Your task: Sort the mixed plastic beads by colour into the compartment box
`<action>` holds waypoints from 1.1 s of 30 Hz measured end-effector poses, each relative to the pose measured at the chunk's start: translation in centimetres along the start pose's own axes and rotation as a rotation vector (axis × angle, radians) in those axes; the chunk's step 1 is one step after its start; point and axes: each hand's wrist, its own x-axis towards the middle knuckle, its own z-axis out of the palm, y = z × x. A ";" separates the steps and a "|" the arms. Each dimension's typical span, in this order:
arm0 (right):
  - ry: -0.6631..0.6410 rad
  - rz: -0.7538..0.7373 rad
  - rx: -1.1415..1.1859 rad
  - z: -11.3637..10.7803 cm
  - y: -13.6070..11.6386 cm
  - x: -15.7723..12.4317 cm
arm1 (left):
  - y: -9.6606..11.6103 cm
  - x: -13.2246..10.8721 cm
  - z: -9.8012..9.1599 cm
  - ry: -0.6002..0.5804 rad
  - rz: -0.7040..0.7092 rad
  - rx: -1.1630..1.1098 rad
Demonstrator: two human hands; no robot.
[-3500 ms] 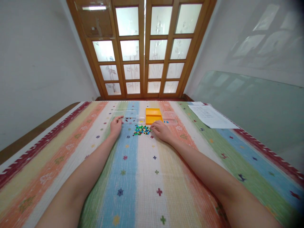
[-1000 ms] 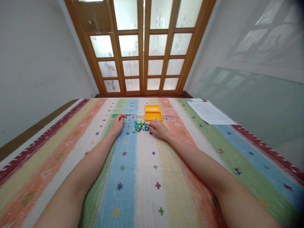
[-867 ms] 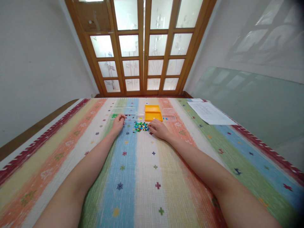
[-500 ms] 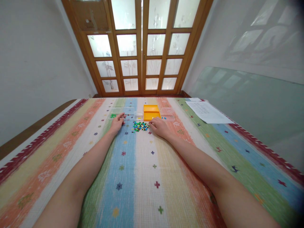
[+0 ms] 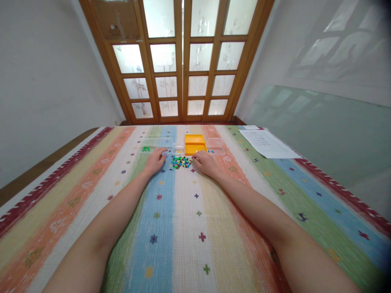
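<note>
A pile of small colourful pieces, green, blue, yellow and dark, lies on the striped tablecloth between my hands. My left hand is left of the pile, fingers stretched toward the front edge of a clear plastic box; nothing shows in it. Green pieces lie in that box's left part. My right hand rests at the pile's right edge, fingers curled and tips together; whatever they hold is too small to make out. Just behind it stands an open yellow box.
Right of the yellow box is another clear box with a few blue pieces. A small clear box with something yellow sits left of it. Printed paper sheets lie at the back right. Beyond the table are wooden glazed doors.
My left hand has shifted a little right, from the clear box's front toward the pile, with its fingers reaching further right. My right hand has stayed almost still.
</note>
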 end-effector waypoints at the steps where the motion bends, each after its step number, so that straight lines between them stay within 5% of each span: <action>1: -0.002 0.000 0.003 0.0 0.0 0.0 | 0.4 -0.1 0.0 -0.012 0.040 0.034; 11: -0.046 -0.018 0.017 0.0 -0.3 0.0 | 0.7 -0.4 0.8 -0.224 0.245 0.346; 33: -0.055 -0.032 0.041 -0.2 -0.7 0.1 | 1.8 -0.6 1.1 -0.263 0.302 0.494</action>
